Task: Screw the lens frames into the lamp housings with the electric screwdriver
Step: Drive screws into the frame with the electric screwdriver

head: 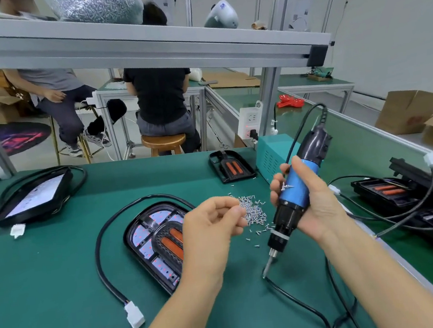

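Note:
A black lamp housing (148, 240) with a lens frame and orange lenses lies on the green mat in front of me, its black cable looping round to a white plug (135, 318). My left hand (211, 225) hovers over its right side, fingertips pinched at the edge of a pile of small silver screws (255, 212); whether it grips one I cannot tell. My right hand (310, 202) grips the blue electric screwdriver (293, 193), tilted, bit pointing down at the mat; a few screws rest against its fingers.
Another housing (230, 166) lies at the back beside a teal power box (273, 155). A lamp (31, 196) lies face down at the far left. Stacked black housings (405, 192) sit on the right. Two people sit behind the bench. An aluminium shelf crosses overhead.

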A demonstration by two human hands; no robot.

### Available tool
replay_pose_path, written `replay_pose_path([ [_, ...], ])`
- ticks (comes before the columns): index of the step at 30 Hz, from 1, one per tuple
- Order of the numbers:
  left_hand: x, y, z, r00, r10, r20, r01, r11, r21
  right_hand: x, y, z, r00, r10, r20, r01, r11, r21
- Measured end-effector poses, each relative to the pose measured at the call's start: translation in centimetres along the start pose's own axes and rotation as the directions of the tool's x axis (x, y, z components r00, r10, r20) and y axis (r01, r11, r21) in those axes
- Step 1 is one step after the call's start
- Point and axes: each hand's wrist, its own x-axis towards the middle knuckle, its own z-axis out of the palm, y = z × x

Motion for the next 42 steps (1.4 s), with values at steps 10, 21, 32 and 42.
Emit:
replay_pose_path([
  [10,2.4,2.2,2.9,0.997,0.002,0.073,-0.008,0.997,0.078,0.3,0.5,2.0,0.992,-0.099,-0.079,0.081,0.976,-0.204],
  [21,5.4,0.3,5.2,0.808,-0.566,0.163,0.583,0.809,-0.081,0.8,0.4,0.9,0.981,-0.088,-0.175,0.030,0.950,-0.310],
  [32,3.8,-1.8,6.4,0.952,-0.218,0.214,0.213,0.976,0.049,1.2,0.8,1.5,0.975,-0.056,-0.214,-0.010,0.955,-0.297],
  [42,4.4,-2.2,6.9,0.991,-0.132,0.023,0.126,0.976,0.176,1.0,0.6,1.1,0.977,-0.033,-0.211,-0.037,0.948,-0.317],
])
